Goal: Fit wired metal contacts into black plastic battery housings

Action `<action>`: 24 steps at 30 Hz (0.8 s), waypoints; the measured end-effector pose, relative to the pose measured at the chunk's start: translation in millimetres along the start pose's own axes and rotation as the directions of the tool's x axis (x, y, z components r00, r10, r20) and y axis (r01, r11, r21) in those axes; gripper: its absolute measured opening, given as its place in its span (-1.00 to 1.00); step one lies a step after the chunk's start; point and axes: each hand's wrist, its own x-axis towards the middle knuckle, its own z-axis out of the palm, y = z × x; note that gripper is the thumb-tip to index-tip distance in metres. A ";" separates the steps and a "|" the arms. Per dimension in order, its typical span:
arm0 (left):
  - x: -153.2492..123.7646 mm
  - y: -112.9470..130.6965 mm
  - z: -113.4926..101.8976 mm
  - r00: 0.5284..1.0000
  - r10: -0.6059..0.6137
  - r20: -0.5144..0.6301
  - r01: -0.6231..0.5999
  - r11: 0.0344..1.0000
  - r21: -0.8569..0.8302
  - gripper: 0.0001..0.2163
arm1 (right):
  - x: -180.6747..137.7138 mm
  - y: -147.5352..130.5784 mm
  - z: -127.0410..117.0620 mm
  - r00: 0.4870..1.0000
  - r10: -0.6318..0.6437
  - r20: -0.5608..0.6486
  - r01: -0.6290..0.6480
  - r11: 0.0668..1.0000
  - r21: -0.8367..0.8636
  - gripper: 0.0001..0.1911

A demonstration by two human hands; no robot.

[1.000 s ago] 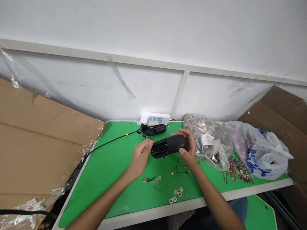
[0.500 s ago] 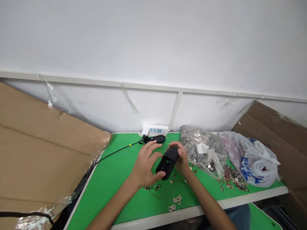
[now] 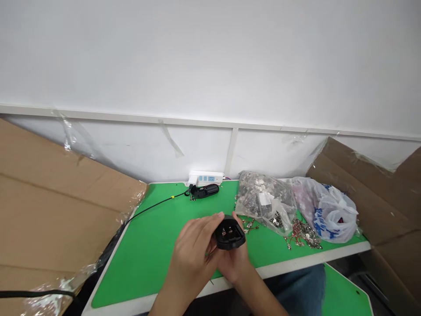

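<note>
At the far left a large cardboard sheet (image 3: 62,219) leans against the edge of the green table top (image 3: 141,263), with clear plastic film (image 3: 70,140) clinging to it. A thin black cable (image 3: 154,210) runs across the green surface to a small black casing (image 3: 204,191), which lies just in front of a white power strip (image 3: 205,178) by the wall, well apart from the hands. Near the front edge of the table, the left hand (image 3: 192,254) is nearly closed, curled around the left side of a black plastic housing (image 3: 229,233) with its fingers over the top. The right hand (image 3: 235,263) cups the housing from below and from the right, also gripping it. The housing sits between the two palms, above the table, its open end turned up toward the camera. Further right are a clear bag of metal pieces (image 3: 263,199), loose metal pieces with red wires (image 3: 302,235), a white plastic bag with blue print (image 3: 329,215) and a cardboard box (image 3: 371,193)
</note>
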 end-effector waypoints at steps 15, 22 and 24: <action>-99.5 5.3 -28.0 0.935 -0.244 0.258 0.269 0.961 -0.065 -0.47 | -99.8 31.0 -94.8 0.987 0.151 0.060 -0.140 0.977 -0.163 -0.39; -125.9 -2.3 -28.0 0.886 -0.363 0.287 0.401 0.912 -0.086 -0.27 | -136.6 57.2 -178.4 0.967 0.235 0.102 -0.036 0.518 -0.854 -0.36; -127.1 -5.6 -30.2 0.884 -0.383 0.267 0.419 0.903 -0.093 -0.26 | -142.1 44.8 -185.2 0.942 0.331 0.060 -0.060 0.341 -0.938 -0.35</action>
